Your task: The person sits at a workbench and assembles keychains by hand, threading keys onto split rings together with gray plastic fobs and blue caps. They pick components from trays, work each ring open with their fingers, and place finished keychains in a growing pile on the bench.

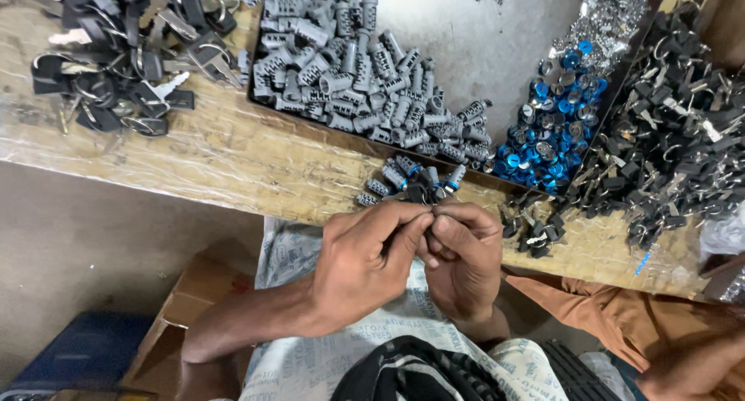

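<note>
Both hands (419, 250) pinch a small part (429, 217), mostly hidden, its axis unclear.

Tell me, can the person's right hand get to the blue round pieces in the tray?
Probably yes. The right hand is busy pinching a small part together with the left hand, but the blue round pieces lie uncovered in the tray just beyond it, with nothing blocking the way.

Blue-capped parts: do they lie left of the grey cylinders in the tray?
No, the blue-capped parts lie right of the grey cylinders, at the tray's right edge.
</note>
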The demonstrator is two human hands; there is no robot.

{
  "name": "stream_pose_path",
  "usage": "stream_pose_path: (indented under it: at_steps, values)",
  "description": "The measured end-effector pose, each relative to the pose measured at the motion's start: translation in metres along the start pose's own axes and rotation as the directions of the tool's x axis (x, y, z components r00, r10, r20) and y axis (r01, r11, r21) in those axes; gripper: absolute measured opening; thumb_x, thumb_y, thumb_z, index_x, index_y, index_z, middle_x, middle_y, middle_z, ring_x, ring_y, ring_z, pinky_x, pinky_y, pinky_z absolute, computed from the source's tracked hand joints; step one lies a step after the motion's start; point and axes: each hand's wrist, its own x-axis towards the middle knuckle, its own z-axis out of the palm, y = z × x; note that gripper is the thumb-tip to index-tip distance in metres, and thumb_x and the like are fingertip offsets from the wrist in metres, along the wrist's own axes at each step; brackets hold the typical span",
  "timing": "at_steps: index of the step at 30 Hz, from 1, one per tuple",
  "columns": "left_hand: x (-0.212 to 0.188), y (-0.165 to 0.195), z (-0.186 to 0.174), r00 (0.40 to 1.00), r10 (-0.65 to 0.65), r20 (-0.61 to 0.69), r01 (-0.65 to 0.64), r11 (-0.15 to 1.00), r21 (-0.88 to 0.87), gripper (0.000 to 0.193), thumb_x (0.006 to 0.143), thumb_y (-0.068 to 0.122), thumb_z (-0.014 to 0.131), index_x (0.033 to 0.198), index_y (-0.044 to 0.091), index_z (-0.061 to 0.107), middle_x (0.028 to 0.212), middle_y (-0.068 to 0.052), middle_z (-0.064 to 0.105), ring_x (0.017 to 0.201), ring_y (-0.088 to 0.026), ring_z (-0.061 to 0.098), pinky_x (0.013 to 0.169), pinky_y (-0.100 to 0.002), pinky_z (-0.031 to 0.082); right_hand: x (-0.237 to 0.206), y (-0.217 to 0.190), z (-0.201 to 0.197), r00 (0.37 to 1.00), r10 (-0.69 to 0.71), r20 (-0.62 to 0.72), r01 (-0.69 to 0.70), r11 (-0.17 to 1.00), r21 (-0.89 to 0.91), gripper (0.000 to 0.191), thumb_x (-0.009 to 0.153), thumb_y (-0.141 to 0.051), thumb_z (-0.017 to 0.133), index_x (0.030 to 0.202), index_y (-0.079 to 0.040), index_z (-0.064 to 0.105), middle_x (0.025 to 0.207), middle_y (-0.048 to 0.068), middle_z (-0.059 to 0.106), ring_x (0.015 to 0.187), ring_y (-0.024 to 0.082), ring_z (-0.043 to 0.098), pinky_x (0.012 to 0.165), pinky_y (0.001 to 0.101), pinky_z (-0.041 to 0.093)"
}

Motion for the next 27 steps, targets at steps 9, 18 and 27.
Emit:
stream_pose_path:
  at_steps: [9, 18, 27]
  values:
    - [0.005, -0.021, -0.026, 0.994, -0.1, 0.033, 0.102, 0.989, -0.104, 0.004, 0.102, 0.003, 0.066, 0.103, 0.0, 0.066, 0.075, -0.001, 0.065, 0.062, -0.002, 0.056, 0.052, -0.022, 0.043, 0.044, -0.061, 0.035, 0.991, -0.035, 0.132, 0.112, 0.759, -0.641, 0.018, 0.091, -0.001, 0.076, 0.108, 0.005, 0.077, 0.079, 0.012, 0.072, 0.06, 0.01, 0.062, 0.051, 0.0247, 0.047]
    - [0.025, -0.071, -0.055, 0.972, -0.162, -0.169, 0.134, 0.977, -0.164, 0.005, 0.106, 0.003, 0.059, 0.103, 0.0, 0.062, 0.078, 0.003, 0.059, 0.066, 0.0, 0.048, 0.056, -0.02, 0.039, 0.253, -0.077, 0.113, 0.517, -0.067, 0.854, 0.805, -0.301, -0.511, 0.014, 0.098, -0.003, 0.075, 0.111, 0.0, 0.078, 0.082, 0.015, 0.068, 0.063, 0.022, 0.061, 0.057, 0.0317, 0.045]
    - [0.035, -0.08, -0.061, 0.96, -0.135, -0.247, 0.14, 0.99, 0.004, 0.003, 0.1, 0.004, 0.066, 0.099, 0.001, 0.065, 0.072, 0.004, 0.057, 0.061, -0.001, 0.044, 0.053, -0.021, 0.036, 0.31, -0.042, 0.141, 0.636, -0.048, 0.77, 0.7, -0.385, -0.602, 0.008, 0.102, -0.006, 0.075, 0.103, 0.0, 0.07, 0.081, 0.012, 0.066, 0.068, 0.026, 0.063, 0.066, 0.0381, 0.05]
